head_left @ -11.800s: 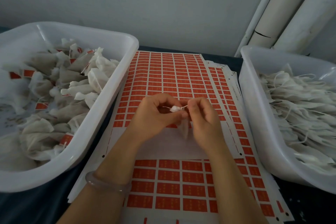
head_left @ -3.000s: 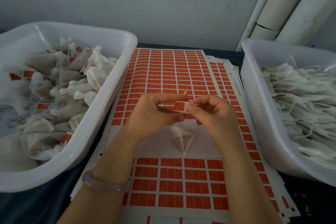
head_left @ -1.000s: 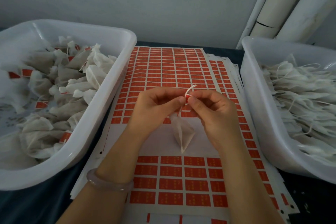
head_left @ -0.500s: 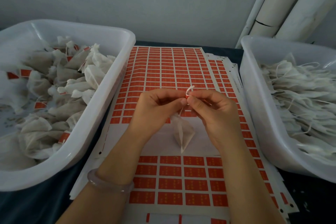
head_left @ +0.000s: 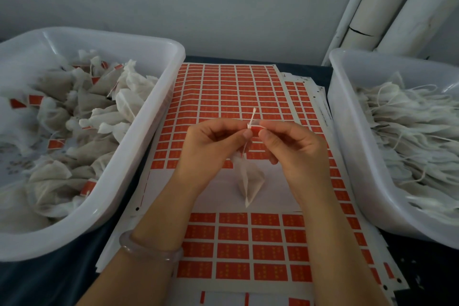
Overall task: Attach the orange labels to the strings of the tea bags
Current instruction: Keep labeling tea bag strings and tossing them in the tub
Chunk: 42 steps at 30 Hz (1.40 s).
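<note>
Label (head_left: 257, 127) pinched: left hand (head_left: 211, 151), right hand (head_left: 295, 151); left tub (head_left: 139, 156) tagged bags (head_left: 99, 117); right tub (head_left: 347, 144) untagged

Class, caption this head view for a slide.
Left hand and right hand pinch an orange label on the string of a tea bag above the label sheet, between left tub and right tub.

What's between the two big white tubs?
In the head view, sheets of orange labels lie between the left tub and the right tub. Above them, the left hand and right hand pinch the string of a tea bag.
</note>
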{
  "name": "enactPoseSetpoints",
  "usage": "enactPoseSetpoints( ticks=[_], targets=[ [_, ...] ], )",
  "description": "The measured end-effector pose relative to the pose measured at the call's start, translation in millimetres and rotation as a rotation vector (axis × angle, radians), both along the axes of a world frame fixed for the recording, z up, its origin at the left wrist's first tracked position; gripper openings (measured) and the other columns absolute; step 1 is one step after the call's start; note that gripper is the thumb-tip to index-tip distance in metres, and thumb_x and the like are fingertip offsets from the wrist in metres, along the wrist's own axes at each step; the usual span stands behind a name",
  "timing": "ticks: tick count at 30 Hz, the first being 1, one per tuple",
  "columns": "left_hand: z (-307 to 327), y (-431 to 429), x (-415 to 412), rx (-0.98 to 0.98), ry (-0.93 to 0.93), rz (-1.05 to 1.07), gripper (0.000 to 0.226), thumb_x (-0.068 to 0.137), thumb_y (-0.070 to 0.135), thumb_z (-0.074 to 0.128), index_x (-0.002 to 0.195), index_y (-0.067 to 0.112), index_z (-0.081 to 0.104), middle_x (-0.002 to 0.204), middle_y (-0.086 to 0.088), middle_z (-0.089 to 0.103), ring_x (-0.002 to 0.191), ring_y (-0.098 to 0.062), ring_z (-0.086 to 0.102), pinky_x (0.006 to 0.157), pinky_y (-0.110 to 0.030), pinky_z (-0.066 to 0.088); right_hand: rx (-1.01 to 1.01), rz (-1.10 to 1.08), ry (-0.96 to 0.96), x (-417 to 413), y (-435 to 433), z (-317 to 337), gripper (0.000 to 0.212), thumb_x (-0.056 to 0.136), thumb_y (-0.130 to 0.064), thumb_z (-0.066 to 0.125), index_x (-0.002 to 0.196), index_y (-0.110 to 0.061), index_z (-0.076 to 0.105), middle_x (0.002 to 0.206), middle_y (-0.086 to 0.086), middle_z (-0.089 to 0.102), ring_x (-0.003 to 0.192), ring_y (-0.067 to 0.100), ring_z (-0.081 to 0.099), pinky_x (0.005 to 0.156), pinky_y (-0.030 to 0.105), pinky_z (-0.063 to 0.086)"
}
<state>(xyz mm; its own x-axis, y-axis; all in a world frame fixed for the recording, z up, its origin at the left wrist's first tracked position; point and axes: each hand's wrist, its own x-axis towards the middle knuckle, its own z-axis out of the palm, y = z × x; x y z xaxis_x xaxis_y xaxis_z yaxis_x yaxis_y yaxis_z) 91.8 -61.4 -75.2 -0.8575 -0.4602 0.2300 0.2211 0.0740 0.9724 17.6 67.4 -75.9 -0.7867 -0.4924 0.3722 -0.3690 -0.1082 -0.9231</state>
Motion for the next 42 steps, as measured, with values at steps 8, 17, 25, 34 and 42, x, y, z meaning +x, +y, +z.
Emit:
enactPoseSetpoints(
  ticks=[8, 17, 25, 34, 42],
  targets=[
    [0.8, 0.4, 0.3, 0.034, -0.027, -0.020, 0.014, 0.083, 0.006, 0.065, 0.081, 0.017, 0.073, 0.065, 0.003, 0.069, 0.055, -0.008, 0.062, 0.055, -0.017, 0.051, -0.029, -0.138, 0.053, 0.2, -1.3, -0.9, 0.013, 0.073, -0.029, 0.074, 0.079, -0.037, 0.065, 0.075, -0.027, 0.068, 0.076, -0.004, 0.066, 0.057, 0.006, 0.048],
    [1.2, 0.8, 0.6, -0.021, -0.039, -0.001, 0.014, 0.084, 0.007, 0.064, 0.083, 0.018, 0.072, 0.064, 0.005, 0.069, 0.055, -0.006, 0.062, 0.054, -0.016, 0.050, -0.015, -0.129, 0.144, -1.4, -0.9, -3.0, 0.018, 0.077, -0.022, 0.073, 0.080, -0.038, 0.065, 0.076, -0.030, 0.067, 0.079, -0.003, 0.066, 0.062, 0.006, 0.048],
    [2.2, 0.5, 0.8, -0.070, -0.027, -0.018, 0.017, 0.086, 0.005, 0.061, 0.083, 0.017, 0.072, 0.063, 0.005, 0.068, 0.055, -0.006, 0.061, 0.056, -0.015, 0.050, -0.005, -0.113, 0.133, -2.4, -1.1, -4.2, 0.020, 0.078, -0.018, 0.073, 0.080, -0.036, 0.065, 0.076, -0.028, 0.068, 0.078, -0.002, 0.066, 0.062, 0.007, 0.049],
    [1.5, 1.3, 0.6, -0.067, -0.031, -0.054, 0.018, 0.086, 0.002, 0.061, 0.082, 0.016, 0.071, 0.064, 0.004, 0.067, 0.058, -0.006, 0.061, 0.057, -0.015, 0.049, 0.030, -0.095, 0.032, -2.8, -1.5, -6.3, 0.012, 0.080, -0.022, 0.072, 0.079, -0.032, 0.064, 0.075, -0.018, 0.069, 0.072, 0.003, 0.067, 0.055, 0.011, 0.050],
    [2.0, 4.5, -0.3, -0.099, -0.027, 0.001, 0.014, 0.070, 0.031, 0.067, 0.078, 0.020, 0.072, 0.065, 0.005, 0.069, 0.057, -0.007, 0.063, 0.055, -0.014, 0.051, -0.017, -0.108, -0.025, -0.9, -0.5, -3.4, 0.013, 0.075, -0.021, 0.075, 0.078, -0.030, 0.066, 0.075, -0.016, 0.071, 0.072, 0.004, 0.069, 0.058, 0.012, 0.052]
  ],
)
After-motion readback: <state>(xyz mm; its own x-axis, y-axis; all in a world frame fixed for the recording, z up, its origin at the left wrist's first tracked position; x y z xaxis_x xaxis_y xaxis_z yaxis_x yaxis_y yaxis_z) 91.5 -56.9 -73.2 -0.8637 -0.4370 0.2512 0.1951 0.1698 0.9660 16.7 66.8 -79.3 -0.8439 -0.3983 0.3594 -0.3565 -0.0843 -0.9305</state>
